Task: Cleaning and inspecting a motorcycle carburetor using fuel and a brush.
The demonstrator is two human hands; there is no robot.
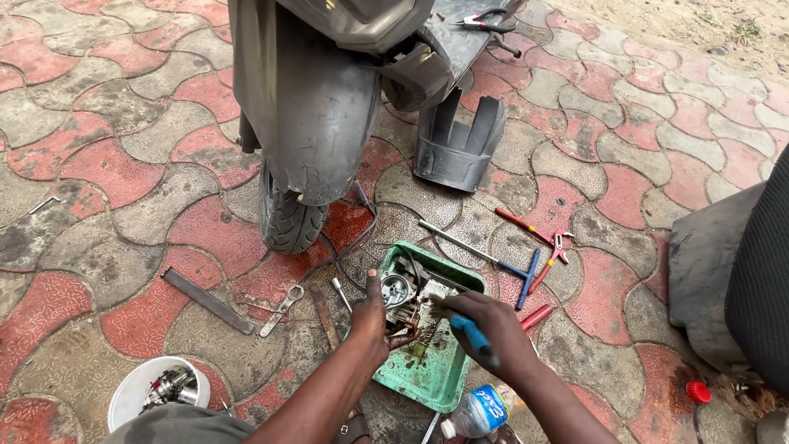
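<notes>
My left hand [369,317] grips a small metal engine part, a carburettor [401,298], over a green tray [436,380] on the paving. My right hand [485,323] is closed round a blue-handled screwdriver [475,340], its tip pointing into the part. The tray's bottom is dirty and oily. Both hands are close together above the tray's left half.
A scooter's front wheel [289,215] and mudguard stand just beyond the tray, with a loose black plastic cover [457,141] beside them. Red pliers [544,238], a T-handle wrench [477,250], a spanner [281,309], a flat file [207,301], a white bowl of parts [131,395] and a plastic bottle [477,413] lie around.
</notes>
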